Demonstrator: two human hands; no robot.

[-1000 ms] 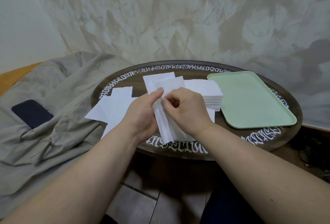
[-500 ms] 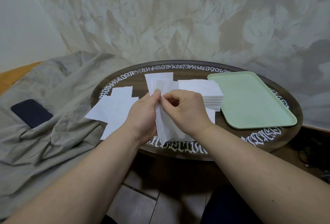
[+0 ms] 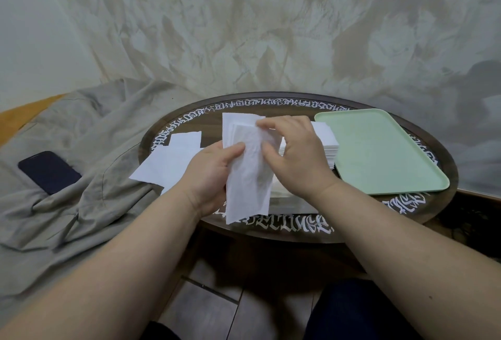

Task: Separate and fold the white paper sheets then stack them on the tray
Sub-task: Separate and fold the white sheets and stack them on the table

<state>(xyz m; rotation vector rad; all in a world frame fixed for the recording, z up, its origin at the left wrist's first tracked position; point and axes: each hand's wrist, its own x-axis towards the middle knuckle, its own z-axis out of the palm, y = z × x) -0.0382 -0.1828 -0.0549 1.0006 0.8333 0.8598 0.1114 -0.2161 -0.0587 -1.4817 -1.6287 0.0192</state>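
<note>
White tissue-thin paper sheets (image 3: 248,169), several plies together, held upright above the near half of the oval table (image 3: 298,231), between both hands. Gripped low on the left edge by the left hand (image 3: 210,177), thumb across the front face and fingers curled behind. Pinched at the top right corner by the right hand (image 3: 294,155), fingertips (image 3: 261,123) curled over the upper edge, thumb pressing the front ply lower down; seemingly peeling one ply away from the rest, though not possible to tell whether any ply has come fully free.

Long axis running away from the body, nearly vertical in the head view, top end tipped toward the wall and slightly left, bottom end hanging over the lettered near rim of the table.

Early in the task, by the look of things. Nothing lying on the green tray (image 3: 379,150) at the right of the table. Thick unseparated stack (image 3: 324,144) sitting just beside the tray's left edge, partly hidden behind the right hand. Loose flat sheets (image 3: 168,163) spread on the left of the table, apparently separated, not visibly folded. Still to do: finishing the separation, folding, stacking on the tray
</note>
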